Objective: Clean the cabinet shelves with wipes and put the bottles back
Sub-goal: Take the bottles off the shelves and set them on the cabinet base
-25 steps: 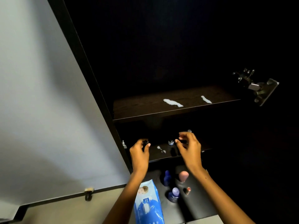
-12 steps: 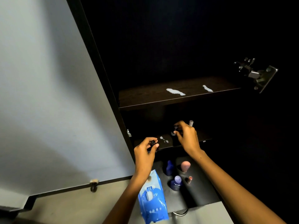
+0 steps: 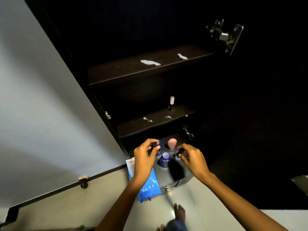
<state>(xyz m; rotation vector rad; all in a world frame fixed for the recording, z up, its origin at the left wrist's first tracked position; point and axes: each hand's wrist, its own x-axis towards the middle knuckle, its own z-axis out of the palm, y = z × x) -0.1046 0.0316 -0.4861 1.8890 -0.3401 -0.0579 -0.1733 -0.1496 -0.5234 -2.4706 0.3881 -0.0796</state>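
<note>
Head view shows both hands, left hand (image 3: 144, 156) and right hand (image 3: 193, 158), each pinched shut on a small dark bottle low at centre frame, directly below the middle shelf (image 3: 155, 121), where one upright nail-polish bottle (image 3: 171, 103) stands above the right hand.

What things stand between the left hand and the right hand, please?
In the head view, between the left hand and the right hand stand a pink-capped bottle and, nearer the camera, a purple-capped blue bottle, both on the lowest surface.
</note>
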